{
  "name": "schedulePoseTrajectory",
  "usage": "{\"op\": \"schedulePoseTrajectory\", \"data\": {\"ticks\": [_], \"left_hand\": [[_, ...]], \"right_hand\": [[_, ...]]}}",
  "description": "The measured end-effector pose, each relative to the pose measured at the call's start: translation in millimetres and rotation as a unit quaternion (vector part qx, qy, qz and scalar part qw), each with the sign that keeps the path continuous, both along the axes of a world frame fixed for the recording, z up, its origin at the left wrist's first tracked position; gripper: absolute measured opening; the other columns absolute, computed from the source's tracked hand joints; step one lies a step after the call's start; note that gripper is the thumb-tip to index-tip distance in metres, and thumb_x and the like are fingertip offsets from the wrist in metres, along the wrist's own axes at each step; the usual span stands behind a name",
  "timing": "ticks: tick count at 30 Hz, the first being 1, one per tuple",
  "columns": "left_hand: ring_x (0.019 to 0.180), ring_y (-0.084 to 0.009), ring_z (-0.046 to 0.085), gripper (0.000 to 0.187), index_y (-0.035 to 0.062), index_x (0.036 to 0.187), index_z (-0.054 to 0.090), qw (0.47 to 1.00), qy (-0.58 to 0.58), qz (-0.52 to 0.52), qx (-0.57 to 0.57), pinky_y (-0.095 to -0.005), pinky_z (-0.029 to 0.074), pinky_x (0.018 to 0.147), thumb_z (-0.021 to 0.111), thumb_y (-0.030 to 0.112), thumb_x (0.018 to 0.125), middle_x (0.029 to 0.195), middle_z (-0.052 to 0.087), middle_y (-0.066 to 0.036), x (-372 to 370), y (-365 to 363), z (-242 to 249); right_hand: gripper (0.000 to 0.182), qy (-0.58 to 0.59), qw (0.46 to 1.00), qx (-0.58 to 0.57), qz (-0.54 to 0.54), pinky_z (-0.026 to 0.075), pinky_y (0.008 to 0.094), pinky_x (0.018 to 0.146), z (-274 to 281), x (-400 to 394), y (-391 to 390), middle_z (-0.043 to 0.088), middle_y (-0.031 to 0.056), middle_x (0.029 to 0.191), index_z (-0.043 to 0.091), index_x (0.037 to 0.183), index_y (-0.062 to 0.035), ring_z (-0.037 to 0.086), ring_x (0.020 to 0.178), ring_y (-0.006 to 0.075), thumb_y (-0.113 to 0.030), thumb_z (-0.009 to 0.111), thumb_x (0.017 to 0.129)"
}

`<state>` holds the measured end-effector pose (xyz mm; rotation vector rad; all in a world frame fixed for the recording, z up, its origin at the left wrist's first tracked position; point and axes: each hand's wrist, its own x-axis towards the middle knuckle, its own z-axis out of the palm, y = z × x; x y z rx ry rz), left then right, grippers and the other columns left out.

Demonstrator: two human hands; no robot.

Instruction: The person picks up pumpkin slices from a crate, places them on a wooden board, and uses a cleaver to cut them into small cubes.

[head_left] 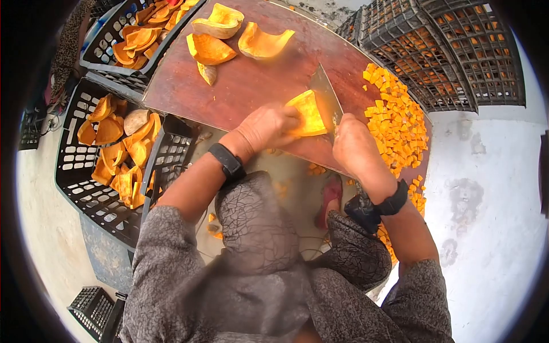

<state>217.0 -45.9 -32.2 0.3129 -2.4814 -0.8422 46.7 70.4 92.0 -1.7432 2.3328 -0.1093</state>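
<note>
My left hand (269, 127) is closed on the near left side of a pumpkin piece (309, 113) that lies on the reddish-brown table (251, 86). In my right hand (353, 143) is the handle of a broad-bladed knife (327, 86), mostly hidden by my fingers. Its blade stands on edge at the right side of the pumpkin piece, pointing away from me. Right of the knife spreads a large heap of small orange pumpkin cubes (397, 123). Several curved pumpkin pieces (211, 50) rest at the far side of the table.
Black plastic crates (71, 143) with pumpkin pieces stand along the table's left side. At the far right, stacked black crates (452, 57) hold orange contents behind their lattice. Pumpkin bits are scattered on the floor under the table's near edge, close to a red shoe (329, 200).
</note>
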Motion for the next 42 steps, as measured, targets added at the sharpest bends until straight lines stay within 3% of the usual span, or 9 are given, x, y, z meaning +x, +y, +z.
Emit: {"op": "schedulePoseTrajectory", "data": {"ticks": [12, 14, 20, 26, 27, 29, 39, 41, 42], "left_hand": [[0.091, -0.0321, 0.061, 0.027, 0.0098, 0.097, 0.068, 1.0, -0.01, 0.0, -0.013, -0.0419, 0.05, 0.083, 0.071, 0.017, 0.071, 0.101, 0.064, -0.006, -1, 2, 2], [0.08, -0.0322, 0.062, 0.016, 0.0058, 0.084, 0.065, 0.996, 0.069, 0.011, -0.048, -0.0421, 0.052, 0.071, 0.067, 0.015, 0.072, 0.088, 0.061, -0.01, -2, 2, 2], [0.079, -0.0321, 0.061, 0.014, 0.007, 0.081, 0.063, 0.995, 0.071, 0.009, -0.063, -0.0418, 0.052, 0.071, 0.067, 0.016, 0.072, 0.087, 0.06, -0.01, -4, 2, 2], [0.08, -0.0311, 0.061, 0.013, 0.0083, 0.081, 0.062, 0.995, 0.072, 0.031, -0.063, -0.0416, 0.052, 0.071, 0.067, 0.016, 0.072, 0.087, 0.059, -0.009, -4, 4, -2], [0.08, -0.0311, 0.061, 0.013, 0.0083, 0.081, 0.062, 0.995, 0.072, 0.031, -0.063, -0.0416, 0.052, 0.071, 0.067, 0.016, 0.072, 0.087, 0.059, -0.009, -2, 3, -1], [0.091, -0.0333, 0.061, 0.028, 0.0086, 0.098, 0.069, 1.0, 0.002, 0.005, -0.027, -0.042, 0.051, 0.082, 0.073, 0.017, 0.072, 0.101, 0.063, -0.009, -1, 4, 0], [0.09, -0.0321, 0.061, 0.023, 0.0091, 0.095, 0.069, 0.998, -0.018, 0.034, -0.04, -0.0411, 0.051, 0.08, 0.073, 0.018, 0.074, 0.1, 0.064, -0.007, -2, 6, -6], [0.07, -0.0312, 0.062, 0.011, 0.0114, 0.075, 0.064, 0.99, 0.09, 0.061, -0.091, -0.0412, 0.053, 0.065, 0.069, 0.021, 0.073, 0.081, 0.06, -0.008, -6, 7, -5], [0.07, -0.0312, 0.062, 0.011, 0.0114, 0.075, 0.064, 0.99, 0.089, 0.061, -0.091, -0.0412, 0.053, 0.065, 0.069, 0.021, 0.073, 0.081, 0.06, -0.008, -6, 7, -5]], "right_hand": [[0.011, -0.006, 1.0, 0.029, -0.004, 0.05, 0.0491, 0.077, 11, 1, -3, 0.064, 0.0299, 0.085, 0.056, 0.091, 0.0048, 0.063, 0.086, 0.0454, -0.003, 0.052, 0.084], [0.011, -0.008, 0.999, 0.036, -0.018, 0.05, 0.0489, 0.077, -6, -6, -8, 0.064, 0.03, 0.086, 0.056, 0.091, 0.0042, 0.063, 0.086, 0.0452, -0.003, 0.053, 0.084], [0.012, 0.023, 0.998, 0.02, -0.055, 0.051, 0.0489, 0.079, -9, 1, -18, 0.064, 0.0315, 0.087, 0.058, 0.091, 0.0038, 0.063, 0.088, 0.0464, -0.003, 0.056, 0.082], [0.012, -0.006, 1.0, 0.007, -0.019, 0.051, 0.049, 0.079, -3, 0, 13, 0.065, 0.0297, 0.091, 0.058, 0.092, 0.0039, 0.063, 0.092, 0.046, -0.006, 0.058, 0.084], [0.012, -0.018, 0.999, 0.025, -0.042, 0.051, 0.0492, 0.079, -4, 1, 12, 0.065, 0.0295, 0.09, 0.057, 0.092, 0.004, 0.063, 0.091, 0.0459, -0.006, 0.057, 0.085], [0.013, -0.03, 0.996, 0.042, -0.074, 0.051, 0.0494, 0.079, -8, 2, 15, 0.065, 0.0293, 0.09, 0.056, 0.092, 0.0042, 0.063, 0.091, 0.0459, -0.007, 0.057, 0.086], [0.012, -0.022, 0.999, 0.011, -0.048, 0.051, 0.0498, 0.077, -6, 2, 22, 0.065, 0.0282, 0.088, 0.054, 0.093, 0.0021, 0.064, 0.088, 0.0451, -0.007, 0.058, 0.086], [0.013, -0.015, 0.999, 0.028, -0.038, 0.051, 0.0499, 0.077, -4, 0, 25, 0.065, 0.0279, 0.088, 0.054, 0.094, 0.002, 0.064, 0.088, 0.0448, -0.008, 0.058, 0.086], [0.013, -0.026, 0.999, 0.011, -0.031, 0.051, 0.0501, 0.076, -9, -1, 26, 0.065, 0.0278, 0.088, 0.054, 0.094, 0.0021, 0.064, 0.088, 0.0447, -0.008, 0.057, 0.086]]}}
